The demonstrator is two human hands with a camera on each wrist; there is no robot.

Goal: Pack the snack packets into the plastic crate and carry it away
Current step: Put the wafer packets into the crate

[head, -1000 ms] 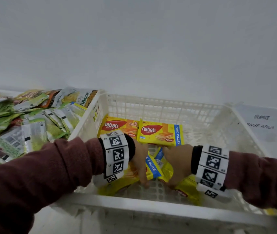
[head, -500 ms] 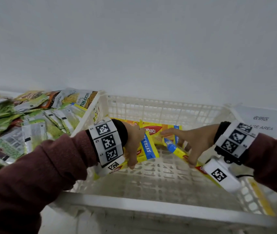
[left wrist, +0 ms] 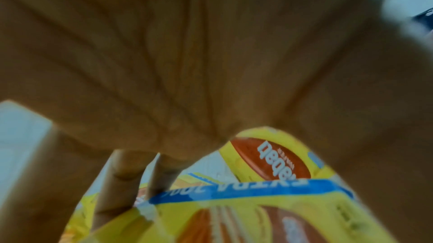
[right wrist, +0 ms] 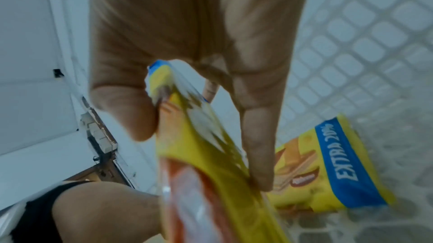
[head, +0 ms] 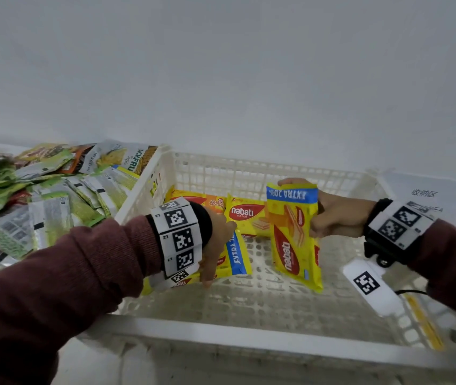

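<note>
The right hand [head: 337, 215] pinches a yellow wafer packet [head: 293, 234] by its blue-banded top edge, thumb [right wrist: 124, 99] on one face and fingers [right wrist: 257, 136] on the other, so it hangs upright over the floor of the white crate [head: 221, 337]. The left hand [head: 217, 245] grips a second packet [head: 236, 255], low in the crate, fingers curled over its edge. Beyond both sets of fingertips two more packets [head: 244, 218] lean on the far wall. Green sachets [head: 49, 201] lie heaped outside, left of the left hand.

Bare crate floor [head: 249, 304] nearest the camera, wafer packets [head: 244, 218] filling the far-left corner (two hands above them)
</note>
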